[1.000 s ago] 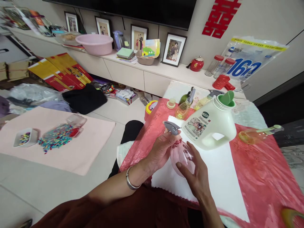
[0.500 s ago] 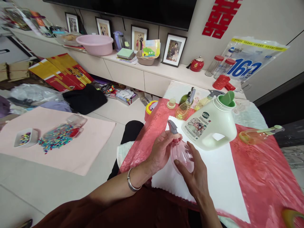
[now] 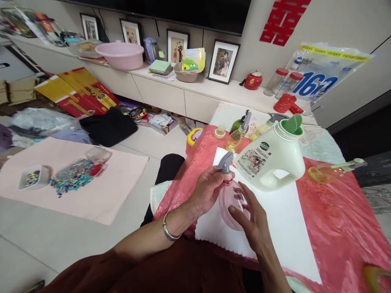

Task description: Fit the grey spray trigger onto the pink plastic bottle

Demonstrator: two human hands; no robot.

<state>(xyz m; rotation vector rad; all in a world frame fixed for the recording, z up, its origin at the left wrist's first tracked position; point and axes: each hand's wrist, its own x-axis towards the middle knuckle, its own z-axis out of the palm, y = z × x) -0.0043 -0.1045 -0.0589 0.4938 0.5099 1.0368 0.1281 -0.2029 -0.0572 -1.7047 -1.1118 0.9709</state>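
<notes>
A clear pink spray bottle (image 3: 232, 207) with a grey trigger head (image 3: 226, 162) is between my hands, above a white sheet (image 3: 284, 228). My left hand (image 3: 207, 185) is closed around the collar at the bottle's neck, its thumb and fingers pinching just under the trigger. My right hand (image 3: 255, 213) wraps the bottle's body from the right, thumb in front and fingers behind the clear wall. Just beyond stands a large pale green detergent jug (image 3: 273, 158) with a green cap (image 3: 291, 125) resting in its mouth.
Behind the jug are an amber spray bottle (image 3: 234, 140) and a small pale lid (image 3: 220, 131). Another spray bottle (image 3: 326, 173) lies on the red plastic cover (image 3: 345, 215) to the right. At left, colourful beads (image 3: 71, 179) are spread on a pink sheet (image 3: 100, 203) on the floor.
The grey trigger head has turned, and its nozzle now points more toward the left and front. My right fingers have closed further around the bottle. The bottle sits slightly lower.
</notes>
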